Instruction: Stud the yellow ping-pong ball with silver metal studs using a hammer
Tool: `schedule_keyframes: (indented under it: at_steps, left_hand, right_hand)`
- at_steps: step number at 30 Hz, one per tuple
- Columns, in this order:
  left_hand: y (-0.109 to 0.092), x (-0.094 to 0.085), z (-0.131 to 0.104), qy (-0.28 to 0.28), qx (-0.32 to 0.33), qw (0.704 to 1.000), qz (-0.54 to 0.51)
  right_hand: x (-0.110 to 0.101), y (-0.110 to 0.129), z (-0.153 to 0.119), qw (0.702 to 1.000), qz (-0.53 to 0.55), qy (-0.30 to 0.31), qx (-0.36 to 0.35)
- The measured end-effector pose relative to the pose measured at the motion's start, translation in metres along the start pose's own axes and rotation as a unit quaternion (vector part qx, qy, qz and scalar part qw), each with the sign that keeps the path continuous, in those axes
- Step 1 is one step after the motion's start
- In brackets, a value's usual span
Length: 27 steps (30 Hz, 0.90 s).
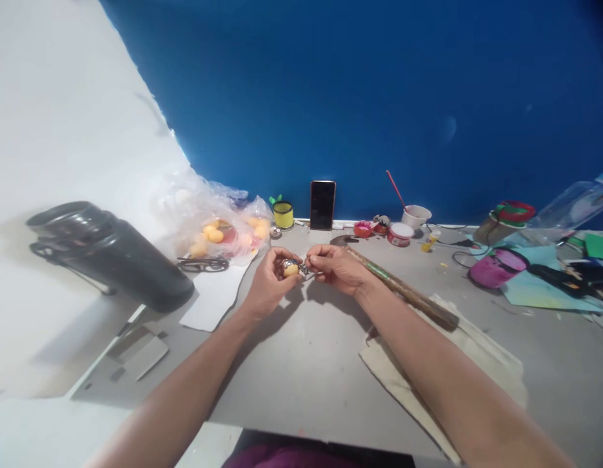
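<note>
Above the middle of the grey table, my left hand (pixel 276 276) is closed round a small round object, yellow with shiny silver parts (pixel 290 267). Close beside it, my right hand (pixel 333 265) pinches a small shiny metallic piece (pixel 304 267) between thumb and fingers. The two pieces nearly meet; whether they are joined I cannot tell. Just behind my right hand lies a hammer (pixel 403 289) with a worn wooden handle, its dark claw head pointing towards the wall.
A dark flask (pixel 110 253) and a plastic bag (pixel 208 218) with yellow balls stand at left. Against the blue wall are a phone (pixel 322 205), a yellow pot (pixel 283 215) and a white cup (pixel 417 218). A pink pot (pixel 496 268) is at right; cloth (pixel 491 351) lies under my right arm.
</note>
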State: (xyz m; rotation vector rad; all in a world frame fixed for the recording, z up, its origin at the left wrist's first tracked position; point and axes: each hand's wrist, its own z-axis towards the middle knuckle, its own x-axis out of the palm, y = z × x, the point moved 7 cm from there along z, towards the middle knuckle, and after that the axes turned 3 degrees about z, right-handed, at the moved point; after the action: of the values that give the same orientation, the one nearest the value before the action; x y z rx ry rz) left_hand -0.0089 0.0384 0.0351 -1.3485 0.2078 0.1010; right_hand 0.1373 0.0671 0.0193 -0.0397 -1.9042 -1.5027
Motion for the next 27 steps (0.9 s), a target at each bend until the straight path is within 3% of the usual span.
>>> schedule_keyframes:
  at_steps: [3, 6, 12, 18, 27]
  left_hand:
    - [-0.007, -0.005, -0.002, -0.036, 0.027, 0.987, 0.155]
    - [-0.011, -0.005, -0.004, -0.047, 0.070, 0.971, 0.226]
    - [-0.007, -0.009, -0.005, -0.077, 0.096, 0.963, 0.241]
    - [-0.007, -0.006, -0.005, -0.059, 0.114, 0.973, 0.190]
    - [-0.003, -0.007, -0.005, -0.069, 0.108, 0.964, 0.233]
  right_hand:
    - [0.002, -0.004, -0.001, 1.000, -0.007, -0.005, 0.012]
    - [0.007, -0.009, -0.001, 1.000, -0.021, 0.002, 0.018]
    - [0.012, -0.016, -0.002, 0.999, -0.034, -0.005, 0.024]
    - [0.009, -0.014, -0.001, 0.999, -0.039, 0.004, 0.020]
    - [0.013, -0.024, 0.000, 0.999, -0.036, -0.004, 0.024]
